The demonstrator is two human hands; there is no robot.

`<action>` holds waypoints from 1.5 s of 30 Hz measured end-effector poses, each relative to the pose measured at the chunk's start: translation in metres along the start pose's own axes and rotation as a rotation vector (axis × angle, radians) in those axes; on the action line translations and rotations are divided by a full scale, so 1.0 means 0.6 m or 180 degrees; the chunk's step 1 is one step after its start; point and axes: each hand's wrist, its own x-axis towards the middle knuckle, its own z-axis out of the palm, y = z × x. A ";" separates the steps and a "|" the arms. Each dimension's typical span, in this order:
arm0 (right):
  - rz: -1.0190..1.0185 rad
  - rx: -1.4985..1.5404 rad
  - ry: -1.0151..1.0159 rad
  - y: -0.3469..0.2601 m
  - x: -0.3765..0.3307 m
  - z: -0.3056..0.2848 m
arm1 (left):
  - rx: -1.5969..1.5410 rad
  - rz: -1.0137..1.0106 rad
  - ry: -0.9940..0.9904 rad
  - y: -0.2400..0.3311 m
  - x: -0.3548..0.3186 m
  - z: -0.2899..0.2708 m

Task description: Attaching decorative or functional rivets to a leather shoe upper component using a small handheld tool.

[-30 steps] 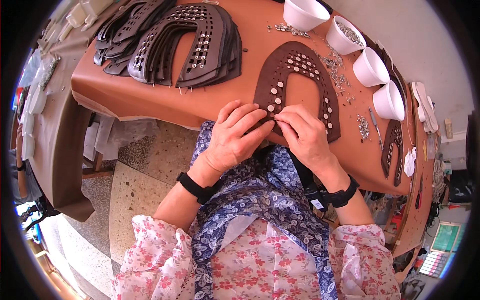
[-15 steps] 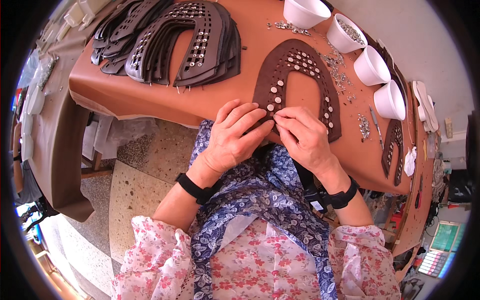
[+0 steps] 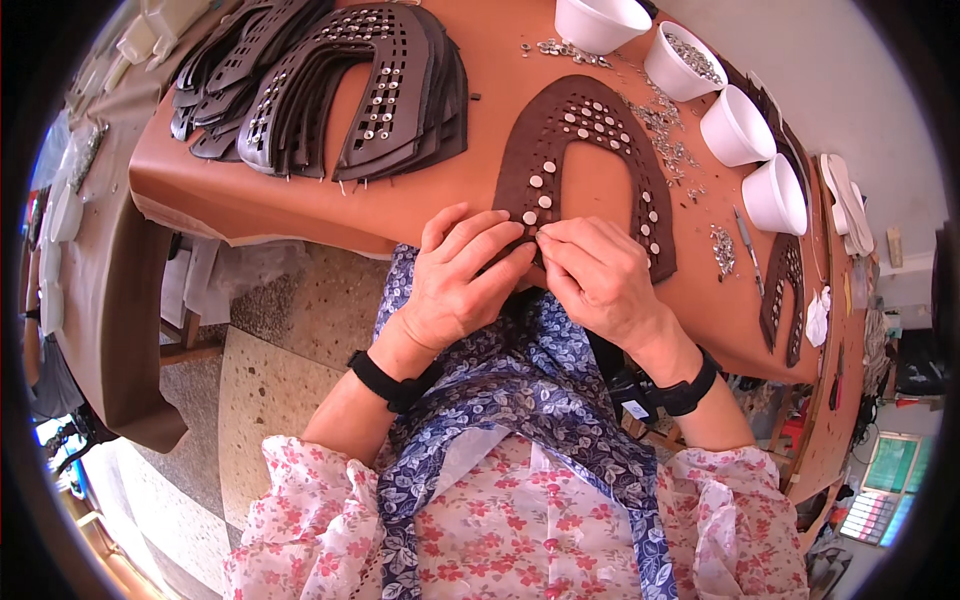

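A dark brown U-shaped leather shoe upper (image 3: 522, 135) lies at the table's near edge, with round silver studs set along its curve and both legs. The near end of its left leg is in my left hand (image 3: 455, 285), the fingers curled over its edge and partly hiding it. Thumb and forefinger of my right hand (image 3: 608, 275) are pinched together against the same leg, just below the lowest visible studs. Whatever sits between those right fingertips is too small and covered to make out.
Stacked studded leather uppers (image 3: 425, 110) lie at the far left. White bowls (image 3: 738, 128) line the right side, one holding metal bits. Loose studs (image 3: 660, 125) are scattered beside the upper. A pen (image 3: 748, 240) and narrow perforated leather pieces (image 3: 780, 285) lie at the right.
The view has shifted slightly, so the table things sit a little further left. Both hands keep their places on the upper, the right fingertips still pinched at its left leg.
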 end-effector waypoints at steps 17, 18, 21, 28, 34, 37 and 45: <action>0.0042 -0.0179 -0.0276 -0.012 0.003 -0.009 | -0.0118 -0.0103 -0.0092 -0.001 -0.007 -0.002; 0.0020 -0.0246 -0.0312 -0.014 0.003 -0.009 | -0.0144 -0.0110 -0.0105 -0.001 -0.006 -0.002; 0.0010 -0.0360 -0.0344 -0.015 -0.001 -0.007 | -0.0164 -0.0076 -0.0118 -0.001 -0.004 -0.005; 0.0190 0.0054 -0.0068 -0.013 -0.026 -0.008 | -0.0123 -0.0099 -0.0115 0.004 0.003 -0.010; 0.0386 -0.0405 0.0001 -0.032 -0.073 -0.044 | -0.0153 -0.0151 -0.0066 0.005 0.012 -0.012; 0.0579 -0.0556 0.0075 -0.030 -0.098 -0.054 | -0.0120 -0.0168 -0.0102 0.007 0.014 -0.012; 0.0816 -0.0909 0.0318 -0.007 -0.148 -0.062 | -0.0305 -0.0266 -0.0218 0.019 0.009 -0.026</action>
